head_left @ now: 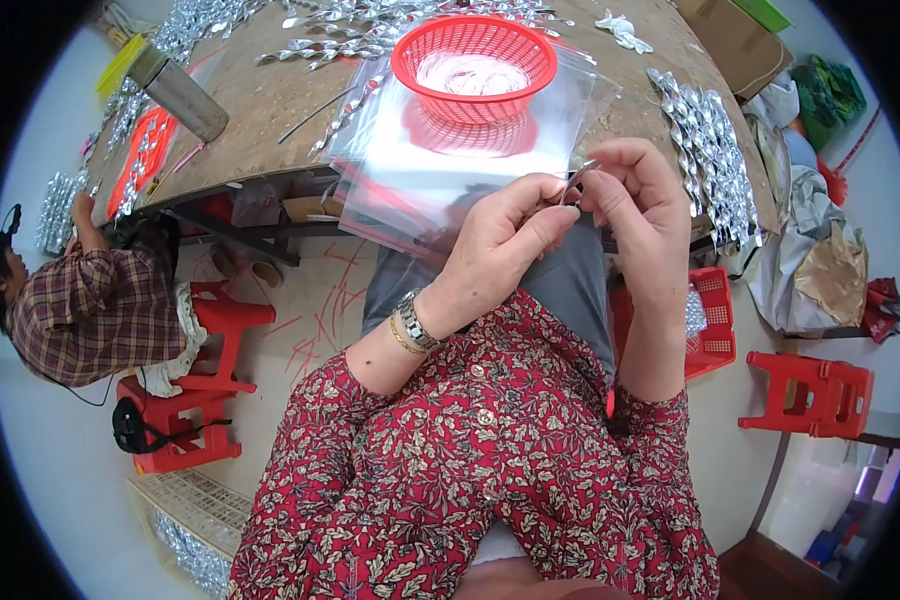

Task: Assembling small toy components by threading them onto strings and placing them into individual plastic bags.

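Note:
Both hands meet above my lap, just off the table's near edge. My left hand (505,240), with a watch and bracelet on its wrist, pinches one end of a thin, narrow strip (573,184), dark and slightly shiny. The thumb and fingers of my right hand (638,205) close on the strip's other side. Fingers cover much of it, and its kind is too small to make out. Beyond the hands, a red plastic basket (475,100) with white and reddish stringy material inside stands on a stack of clear plastic sheets or bags (370,195).
Twisted silver foil strips (708,150) lie at the table's right edge, more at the back. A metal flask (185,97) stands at left. A person in a plaid shirt (110,310) sits left beside red stools (225,340). A red crate (712,335) is on the floor at right.

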`<state>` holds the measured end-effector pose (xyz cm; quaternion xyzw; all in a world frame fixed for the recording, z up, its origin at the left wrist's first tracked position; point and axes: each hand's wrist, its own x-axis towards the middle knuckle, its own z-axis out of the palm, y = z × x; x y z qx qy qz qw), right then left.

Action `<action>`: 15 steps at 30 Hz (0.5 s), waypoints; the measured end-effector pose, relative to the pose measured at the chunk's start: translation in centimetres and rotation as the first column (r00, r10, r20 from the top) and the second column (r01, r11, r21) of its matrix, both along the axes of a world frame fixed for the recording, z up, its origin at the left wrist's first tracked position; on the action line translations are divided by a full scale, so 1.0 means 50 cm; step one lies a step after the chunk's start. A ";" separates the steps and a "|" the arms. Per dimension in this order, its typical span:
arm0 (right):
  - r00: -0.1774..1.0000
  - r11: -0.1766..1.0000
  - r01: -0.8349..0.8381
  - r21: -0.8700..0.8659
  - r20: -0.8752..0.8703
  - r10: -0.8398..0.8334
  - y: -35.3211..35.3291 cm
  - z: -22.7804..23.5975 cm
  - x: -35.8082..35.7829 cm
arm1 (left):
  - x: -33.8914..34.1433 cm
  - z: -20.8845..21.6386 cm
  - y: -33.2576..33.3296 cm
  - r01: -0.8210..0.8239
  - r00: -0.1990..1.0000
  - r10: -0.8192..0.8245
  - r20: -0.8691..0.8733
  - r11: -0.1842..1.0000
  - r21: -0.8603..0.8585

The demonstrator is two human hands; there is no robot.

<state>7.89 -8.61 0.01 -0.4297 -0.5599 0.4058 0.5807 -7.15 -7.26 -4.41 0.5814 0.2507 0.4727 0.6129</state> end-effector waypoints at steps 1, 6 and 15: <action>1.000 1.000 -0.001 -0.001 0.000 0.001 0.001 0.002 0.007 | -0.001 0.002 -0.001 0.011 1.000 -0.011 -0.015 1.000 -0.002; 0.987 0.985 -0.161 -0.066 0.018 0.162 0.014 0.004 0.045 | -0.002 0.014 -0.001 0.052 0.999 -0.052 -0.007 0.999 -0.016; 0.975 0.979 -0.202 -0.010 0.090 0.202 0.031 0.014 0.070 | -0.009 0.043 0.027 -0.022 0.987 0.028 0.156 0.999 -0.038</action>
